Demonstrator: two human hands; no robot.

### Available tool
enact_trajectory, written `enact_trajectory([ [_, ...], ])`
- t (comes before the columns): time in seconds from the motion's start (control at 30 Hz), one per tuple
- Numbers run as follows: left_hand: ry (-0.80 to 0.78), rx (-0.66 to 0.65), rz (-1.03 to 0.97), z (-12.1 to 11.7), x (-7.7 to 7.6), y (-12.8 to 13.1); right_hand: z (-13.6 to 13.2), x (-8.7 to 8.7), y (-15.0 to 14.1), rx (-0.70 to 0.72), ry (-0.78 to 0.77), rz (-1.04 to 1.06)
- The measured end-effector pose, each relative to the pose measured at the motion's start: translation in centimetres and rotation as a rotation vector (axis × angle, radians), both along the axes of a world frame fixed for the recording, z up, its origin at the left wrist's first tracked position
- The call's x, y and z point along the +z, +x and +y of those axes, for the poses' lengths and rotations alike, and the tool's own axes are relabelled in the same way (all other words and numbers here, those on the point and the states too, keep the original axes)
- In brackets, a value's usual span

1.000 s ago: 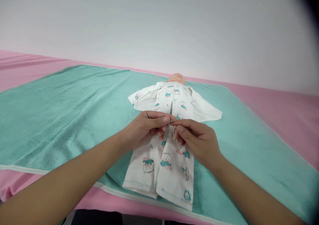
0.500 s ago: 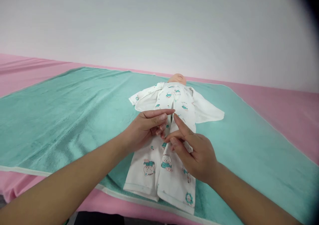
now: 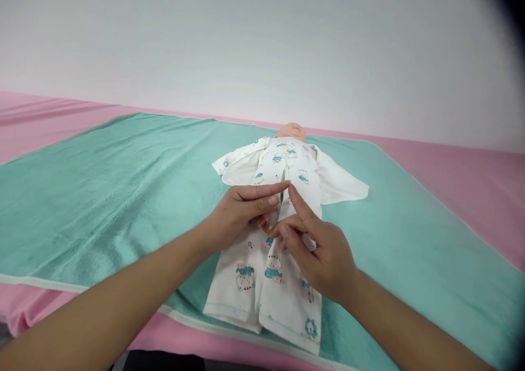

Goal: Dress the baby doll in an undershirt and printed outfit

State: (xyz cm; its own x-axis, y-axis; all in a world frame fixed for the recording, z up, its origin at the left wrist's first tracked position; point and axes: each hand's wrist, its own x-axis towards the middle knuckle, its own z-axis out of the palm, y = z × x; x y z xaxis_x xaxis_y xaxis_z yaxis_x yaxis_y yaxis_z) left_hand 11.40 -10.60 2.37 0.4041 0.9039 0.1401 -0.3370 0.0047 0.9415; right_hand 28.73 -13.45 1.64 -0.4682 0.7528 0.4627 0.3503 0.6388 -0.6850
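Observation:
A baby doll [image 3: 292, 131] lies on its back, its head at the far end. On it is a white baby garment [image 3: 301, 311] printed with teal cartoon animals, its two legs toward me and a slit down the middle of the front. Over the slit are my left hand [image 3: 248, 209], index finger stretched out flat and thumb beside it, and my right hand [image 3: 318, 250], index finger pointing up and thumb apart. The two index fingertips meet, and lower fingers touch too. I see nothing held in either hand. Part of the garment's middle is hidden behind them.
Under the doll a teal blanket [image 3: 135, 196] with a white edge is spread over a pink cloth [image 3: 447, 179]. The garment's sleeves [image 3: 342, 179] stretch out to both sides. A pale wall [image 3: 246, 48] rises behind the far edge.
Both hands have shifted very slightly; my left index finger reaches a little further right and its tip now meets my right index fingertip. The doll and garment stay in place.

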Motion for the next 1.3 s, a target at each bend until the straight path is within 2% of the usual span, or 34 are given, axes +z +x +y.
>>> enact_trajectory([
  [0.17, 0.034, -0.011, -0.004, -0.13, -0.03, 0.16, -0.15, 0.09, 0.06, -0.001, -0.059, 0.043],
  [0.4, 0.023, 0.021, 0.031, -0.24, 0.02, 0.34, -0.03, -0.07, 0.33, 0.015, -0.067, 0.09],
  [0.7, 0.116, 0.021, 0.095, -0.49, -0.62, 0.6, -0.06, -0.17, -0.05, -0.043, 0.022, -0.034],
  [0.8, 0.128, 0.022, 0.102, -0.54, -0.72, 0.66, 0.0, -0.34, -0.26, -0.066, 0.006, -0.072],
  [0.93, 0.098, 0.011, 0.046, -0.46, -0.56, 0.73, 0.1, -0.36, -0.36, -0.078, -0.051, -0.06],
  [1.07, 0.076, 0.013, -0.035, -0.21, -0.32, 0.59, 0.15, -0.33, -0.32, -0.042, -0.024, -0.068],
  [1.3, 0.043, 0.013, -0.047, -0.17, -0.18, 0.48, 0.17, -0.41, -0.28, -0.028, -0.004, -0.073],
])
